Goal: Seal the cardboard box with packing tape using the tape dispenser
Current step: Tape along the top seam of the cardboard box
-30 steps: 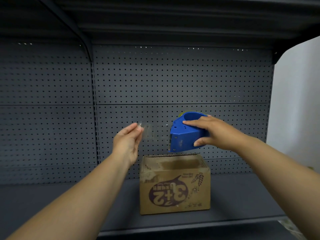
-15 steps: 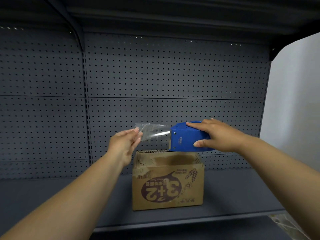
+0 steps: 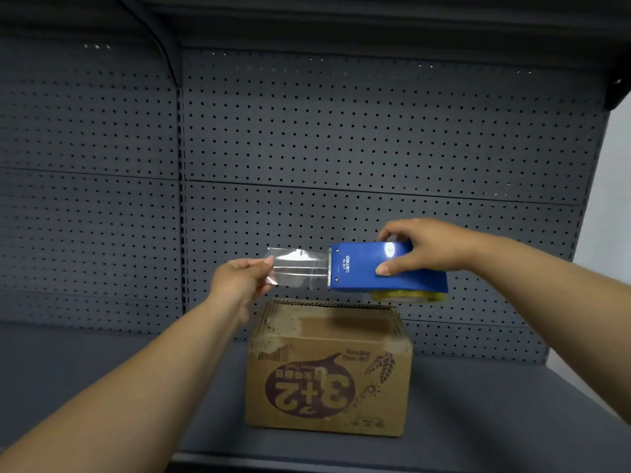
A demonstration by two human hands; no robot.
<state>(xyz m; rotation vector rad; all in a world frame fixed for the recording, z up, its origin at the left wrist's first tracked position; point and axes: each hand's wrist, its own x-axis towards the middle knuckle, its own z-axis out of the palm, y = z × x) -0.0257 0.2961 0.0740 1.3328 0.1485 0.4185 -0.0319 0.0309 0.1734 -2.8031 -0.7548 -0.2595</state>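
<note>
A brown cardboard box [image 3: 327, 373] with an upside-down "3+2" print stands on the grey shelf, its top flaps down. Above it my right hand [image 3: 423, 247] grips a blue tape dispenser [image 3: 386, 268], held level, with a yellowish tape roll showing under its right end. A strip of clear tape [image 3: 297, 268] runs left from the dispenser's toothed blade. My left hand [image 3: 242, 281] pinches the free end of that strip, above the box's left edge. Tape and dispenser hang clear of the box top.
The grey metal shelf [image 3: 478, 404] carries the box, with a perforated back panel [image 3: 341, 131] behind and another shelf overhead. A white wall [image 3: 611, 199] shows at the right. The shelf's front edge runs along the bottom of the view.
The dispenser has turned from upright to level and come lower over the box. The tape strip between my hands has been drawn out longer.
</note>
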